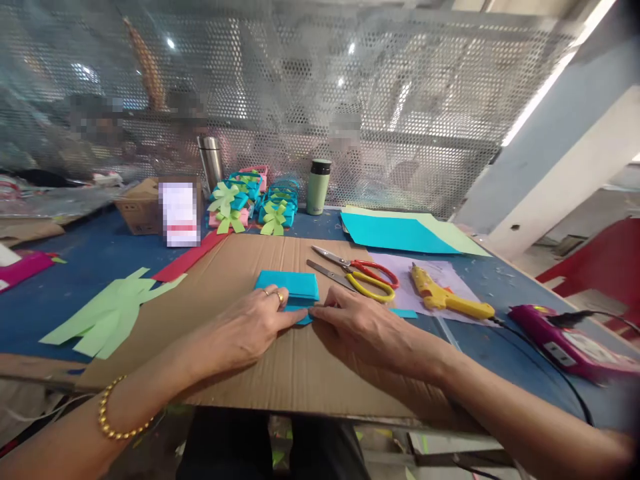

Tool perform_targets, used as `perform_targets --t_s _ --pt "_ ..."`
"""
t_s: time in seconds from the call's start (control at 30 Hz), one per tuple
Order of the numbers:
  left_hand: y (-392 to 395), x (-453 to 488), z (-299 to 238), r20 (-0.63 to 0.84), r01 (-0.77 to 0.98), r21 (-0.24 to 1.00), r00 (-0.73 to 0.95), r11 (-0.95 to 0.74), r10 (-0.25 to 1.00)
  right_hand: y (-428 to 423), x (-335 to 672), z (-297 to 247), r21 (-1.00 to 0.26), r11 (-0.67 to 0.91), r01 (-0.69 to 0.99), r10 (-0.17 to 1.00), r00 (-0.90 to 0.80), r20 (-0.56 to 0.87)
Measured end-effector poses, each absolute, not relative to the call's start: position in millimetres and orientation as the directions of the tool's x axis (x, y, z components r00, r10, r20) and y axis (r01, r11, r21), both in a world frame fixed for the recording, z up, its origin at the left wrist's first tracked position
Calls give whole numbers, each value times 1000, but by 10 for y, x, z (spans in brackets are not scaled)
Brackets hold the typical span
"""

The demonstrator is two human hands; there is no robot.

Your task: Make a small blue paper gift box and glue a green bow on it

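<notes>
A folded blue craft sheet (287, 283) lies on the brown cardboard (280, 380) in front of me; I cannot tell whether it is paper or foam. My left hand (253, 317) rests on its near left part, with the index finger pointing right along the near edge and the other fingers curled on the sheet. Touching the same edge from the right is my right hand (367, 327), its thumb and fingertips drawn together at the near corner. The hands partly hide the sheet. Just beyond my right hand lie scissors with red handles (377, 272) and scissors with yellow handles (373, 287).
A yellow glue gun (445, 297) rests on a purple sheet (400, 263), its cord running to a magenta power strip (565, 343). Pale green cut pieces (113, 310) lie left. Behind are small blue baskets (277, 203), a green bottle (318, 188) and a cardboard box (137, 207).
</notes>
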State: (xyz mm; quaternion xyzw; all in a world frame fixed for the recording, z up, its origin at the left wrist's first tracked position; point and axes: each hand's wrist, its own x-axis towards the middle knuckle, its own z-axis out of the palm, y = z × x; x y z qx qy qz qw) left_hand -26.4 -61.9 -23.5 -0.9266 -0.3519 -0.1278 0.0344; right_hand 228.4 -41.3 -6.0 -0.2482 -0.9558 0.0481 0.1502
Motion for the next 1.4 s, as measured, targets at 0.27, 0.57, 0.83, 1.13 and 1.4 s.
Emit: perform_targets --t_s 0.27,0.57,0.83,1.13,1.4 --pt "-593 -302 -306 274 643 21 733 -766 623 -442 2300 63 -94 900 425 435 -887 153" --pt "-548 -309 -341 294 617 9 750 -787 592 -304 2414 210 -305 857 416 423 -905 -47" --pt "-501 -301 -333 179 652 49 739 -756 649 -110 2773 412 -583 653 483 454 -866 -209" --pt "-551 -265 -308 167 688 85 703 -721 691 -51 3089 775 -567 552 611 817 -533 220" --pt "-507 -273 -397 235 671 82 706 -737 669 149 3757 736 -128 171 977 970 -144 199"
